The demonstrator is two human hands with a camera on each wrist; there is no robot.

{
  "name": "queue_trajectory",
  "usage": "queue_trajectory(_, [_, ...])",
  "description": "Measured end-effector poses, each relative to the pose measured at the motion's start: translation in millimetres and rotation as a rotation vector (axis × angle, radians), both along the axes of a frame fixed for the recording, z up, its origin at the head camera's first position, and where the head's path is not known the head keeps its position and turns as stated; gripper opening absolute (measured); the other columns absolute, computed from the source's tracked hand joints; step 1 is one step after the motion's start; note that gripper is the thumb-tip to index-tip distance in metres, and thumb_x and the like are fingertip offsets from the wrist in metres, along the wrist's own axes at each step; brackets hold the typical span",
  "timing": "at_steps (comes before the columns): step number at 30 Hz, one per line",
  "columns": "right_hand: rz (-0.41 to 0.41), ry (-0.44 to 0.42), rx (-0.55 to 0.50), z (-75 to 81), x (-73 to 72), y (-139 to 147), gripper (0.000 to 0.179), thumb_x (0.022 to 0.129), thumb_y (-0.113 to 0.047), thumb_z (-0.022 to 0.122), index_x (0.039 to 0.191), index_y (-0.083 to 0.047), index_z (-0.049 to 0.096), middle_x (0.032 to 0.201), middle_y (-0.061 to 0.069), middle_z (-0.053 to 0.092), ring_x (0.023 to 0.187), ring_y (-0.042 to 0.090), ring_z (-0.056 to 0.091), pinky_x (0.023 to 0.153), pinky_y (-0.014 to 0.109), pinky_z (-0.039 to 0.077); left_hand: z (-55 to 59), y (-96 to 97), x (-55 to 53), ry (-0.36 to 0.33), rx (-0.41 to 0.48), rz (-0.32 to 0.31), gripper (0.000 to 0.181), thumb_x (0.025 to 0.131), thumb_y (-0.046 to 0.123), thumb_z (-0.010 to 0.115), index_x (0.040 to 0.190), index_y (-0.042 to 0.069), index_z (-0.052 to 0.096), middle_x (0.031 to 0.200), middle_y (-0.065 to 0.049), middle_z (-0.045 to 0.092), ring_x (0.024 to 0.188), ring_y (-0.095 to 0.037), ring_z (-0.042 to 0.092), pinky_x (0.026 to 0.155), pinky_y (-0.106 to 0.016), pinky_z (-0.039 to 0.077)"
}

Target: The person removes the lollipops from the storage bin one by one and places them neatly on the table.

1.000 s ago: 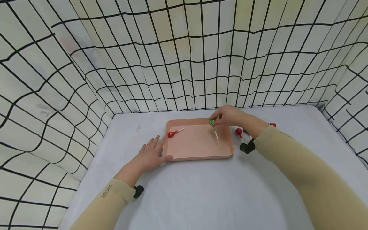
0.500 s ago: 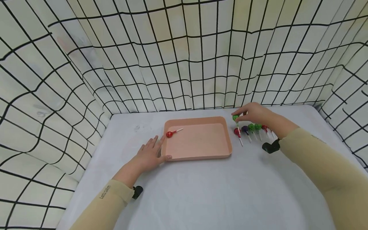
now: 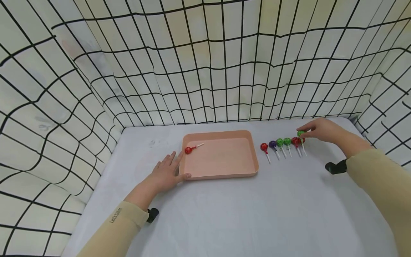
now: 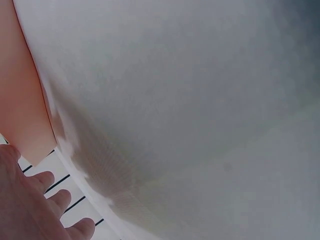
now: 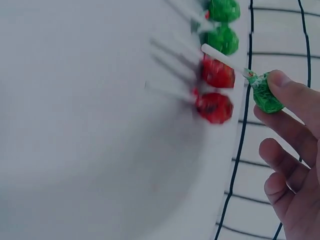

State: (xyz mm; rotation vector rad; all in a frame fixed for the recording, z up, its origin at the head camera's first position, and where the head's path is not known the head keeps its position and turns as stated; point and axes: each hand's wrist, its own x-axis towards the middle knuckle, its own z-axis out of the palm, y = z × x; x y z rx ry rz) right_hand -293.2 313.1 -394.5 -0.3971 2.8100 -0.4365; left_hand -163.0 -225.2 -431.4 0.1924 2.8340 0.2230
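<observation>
A green-wrapped lollipop (image 5: 267, 95) is pinched by its candy end between the thumb and finger of my right hand (image 3: 325, 131). The hand holds it above the right end of a row of lollipops, its white stick hanging down. That row has a red lollipop (image 3: 264, 147) at the left, then a purple lollipop (image 3: 272, 144), two green lollipops (image 3: 283, 141) and two red ones (image 5: 215, 107). My left hand (image 3: 165, 174) lies with spread fingers at the left edge of the pink tray (image 3: 221, 175), thumb at its front corner. One red lollipop (image 3: 188, 150) lies inside the tray.
The tray and row lie on a white-covered table (image 3: 224, 217). White walls with a black grid (image 3: 205, 67) enclose it behind and at both sides. Dark wrist cameras (image 3: 335, 167) sit under both sleeves.
My right hand has carried the green lollipop from over the tray to the right, past the row, to its far end. The left hand stays at the tray.
</observation>
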Motion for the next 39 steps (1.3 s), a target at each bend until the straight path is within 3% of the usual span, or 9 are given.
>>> queue_trajectory(9, [-0.003, -0.017, 0.013, -3.7, 2.7, 25, 0.045, 0.086, -0.042, 0.062, 0.122, -0.014, 0.062, 0.127, 0.024, 0.053, 0.111, 0.04, 0.048, 0.084, 0.057, 0.043, -0.9, 0.2, 0.0, -0.004, -0.001, 0.005, 0.101, 0.075, 0.078, 0.042, 0.15, 0.023, 0.002, 0.155, -0.014, 0.008, 0.14, -0.037, 0.007, 0.11, -0.059, 0.009])
queue_trajectory(18, [-0.049, -0.074, -0.004, -23.8, -0.3, 35, 0.043, 0.086, -0.037, 0.063, 0.12, -0.01, 0.063, 0.127, 0.027, 0.051, 0.115, 0.046, 0.043, 0.09, 0.062, 0.037, -1.7, -0.4, -0.2, -0.01, -0.004, 0.0, 0.101, 0.075, 0.079, 0.04, 0.15, 0.023, 0.002, 0.155, -0.013, 0.008, 0.141, -0.037, 0.007, 0.109, -0.06, 0.009])
queue_trajectory(23, [-0.082, -0.082, -0.017, -31.7, -3.7, 35, 0.046, 0.087, -0.037, 0.062, 0.124, -0.009, 0.059, 0.124, 0.024, 0.054, 0.11, 0.042, 0.045, 0.088, 0.06, 0.039, -2.7, -0.8, -1.3, -0.012, 0.002, 0.007, 0.102, 0.074, 0.08, 0.04, 0.15, 0.024, 0.001, 0.155, -0.013, 0.007, 0.141, -0.036, 0.006, 0.11, -0.059, 0.009])
queue_trajectory(29, [-0.1, -0.064, -0.026, -32.6, -3.9, 31, 0.05, 0.086, -0.042, 0.062, 0.124, -0.009, 0.059, 0.124, 0.025, 0.053, 0.11, 0.041, 0.045, 0.088, 0.06, 0.04, -2.0, -0.9, -3.1, -0.008, -0.004, 0.009, 0.099, 0.076, 0.076, 0.043, 0.15, 0.024, 0.001, 0.155, -0.013, 0.008, 0.141, -0.036, 0.007, 0.11, -0.059, 0.01])
queue_trajectory(39, [-0.069, -0.071, -0.023, -34.0, -4.7, 35, 0.053, 0.087, -0.043, 0.061, 0.128, -0.01, 0.056, 0.126, 0.025, 0.052, 0.104, 0.039, 0.046, 0.081, 0.052, 0.045, -2.3, -1.7, -1.8, -0.01, 0.003, -0.009, 0.104, 0.072, 0.083, 0.037, 0.15, 0.024, 0.001, 0.155, -0.013, 0.009, 0.141, -0.036, 0.008, 0.109, -0.059, 0.011])
